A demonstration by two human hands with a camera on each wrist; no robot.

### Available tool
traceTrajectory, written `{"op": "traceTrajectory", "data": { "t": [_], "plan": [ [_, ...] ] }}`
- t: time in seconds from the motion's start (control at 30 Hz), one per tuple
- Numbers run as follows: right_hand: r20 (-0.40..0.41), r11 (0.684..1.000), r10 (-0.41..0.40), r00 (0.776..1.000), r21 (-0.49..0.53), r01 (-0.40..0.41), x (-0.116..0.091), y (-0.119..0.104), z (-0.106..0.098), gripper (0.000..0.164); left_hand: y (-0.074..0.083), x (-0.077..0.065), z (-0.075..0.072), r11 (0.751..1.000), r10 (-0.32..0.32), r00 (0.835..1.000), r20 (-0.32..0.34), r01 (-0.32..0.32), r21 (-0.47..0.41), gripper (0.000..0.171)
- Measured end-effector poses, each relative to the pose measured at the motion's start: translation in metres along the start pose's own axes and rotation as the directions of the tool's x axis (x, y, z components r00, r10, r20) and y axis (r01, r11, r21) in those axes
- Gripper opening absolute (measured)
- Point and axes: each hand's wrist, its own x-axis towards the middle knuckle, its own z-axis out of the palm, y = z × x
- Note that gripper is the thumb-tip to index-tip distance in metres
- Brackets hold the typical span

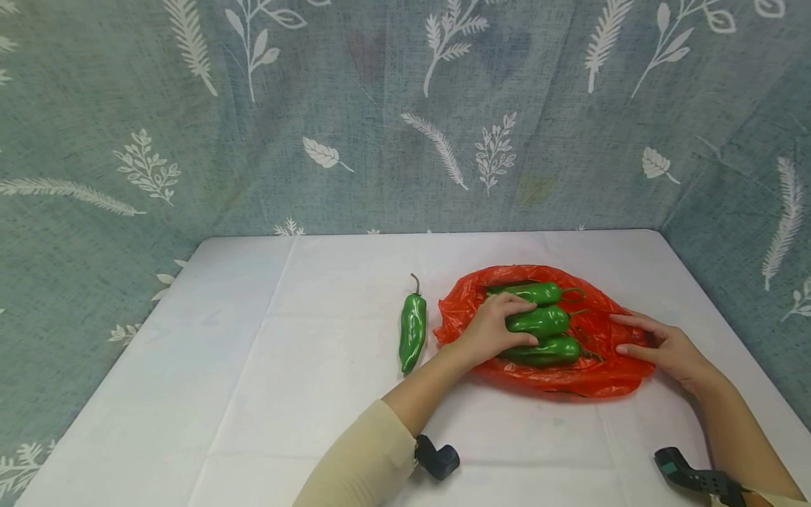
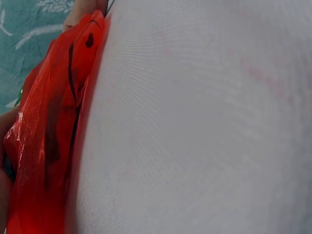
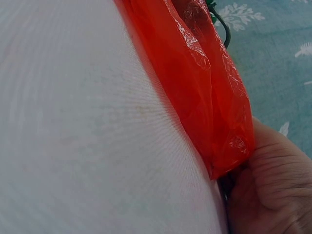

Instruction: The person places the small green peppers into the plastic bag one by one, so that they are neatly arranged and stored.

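Three glossy green chili peppers lie side by side in an opened red plastic bag (image 1: 570,384), stems toward the right. My left hand (image 1: 491,331) reaches over the bag's left side and holds the middle green chili pepper (image 1: 541,322) between thumb and fingers. Above it lies the far green chili pepper (image 1: 545,292), below it the near green chili pepper (image 1: 554,350). At the bag's right edge, my right hand (image 1: 674,352) holds the plastic, thumb and fingers spread apart. Both wrist views show the bag's crinkled side; the left fingertips are partly hidden there.
Left of the bag, another green chili pepper (image 1: 413,327) lies on the white tablecloth (image 1: 304,394), stem pointing away. A blue-green leaf-patterned cloth (image 1: 380,183) hangs behind the table and along its sides. Dark wrist devices (image 1: 437,458) sit on both forearms.
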Motion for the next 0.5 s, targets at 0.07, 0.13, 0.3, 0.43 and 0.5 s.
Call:
{"op": "traceTrajectory", "data": {
  "t": [0.07, 0.13, 0.3, 0.43, 0.5],
  "plan": [
    [-0.002, 1.000, -0.002, 1.000, 0.001, 0.002, -0.0001, -0.0001, 0.0000, 0.057, -0.0010, -0.0004, 0.0001, 1.000, 0.010, 1.000, -0.013, -0.010, -0.022, 0.054],
    [-0.003, 1.000, -0.003, 1.000, 0.004, 0.003, -0.0002, -0.0002, 0.0003, 0.057, -0.0012, -0.0012, -0.0007, 0.999, 0.019, 0.999, -0.029, -0.020, -0.046, 0.053],
    [-0.009, 1.000, -0.006, 1.000, 0.013, 0.006, -0.0004, 0.0006, 0.0011, 0.056, -0.0016, -0.0023, -0.0034, 0.999, 0.036, 0.998, -0.056, -0.039, -0.037, 0.051],
    [-0.013, 1.000, -0.015, 1.000, 0.006, 0.015, -0.0004, 0.0013, 0.0010, 0.055, -0.0026, -0.0023, -0.0059, 0.999, 0.043, 0.998, -0.055, -0.044, -0.024, 0.052],
    [-0.015, 1.000, -0.021, 1.000, 0.005, 0.021, -0.0004, 0.0014, 0.0009, 0.055, -0.0026, -0.0028, -0.0079, 0.999, 0.036, 0.998, -0.051, -0.038, -0.037, 0.053]
  ]
}}
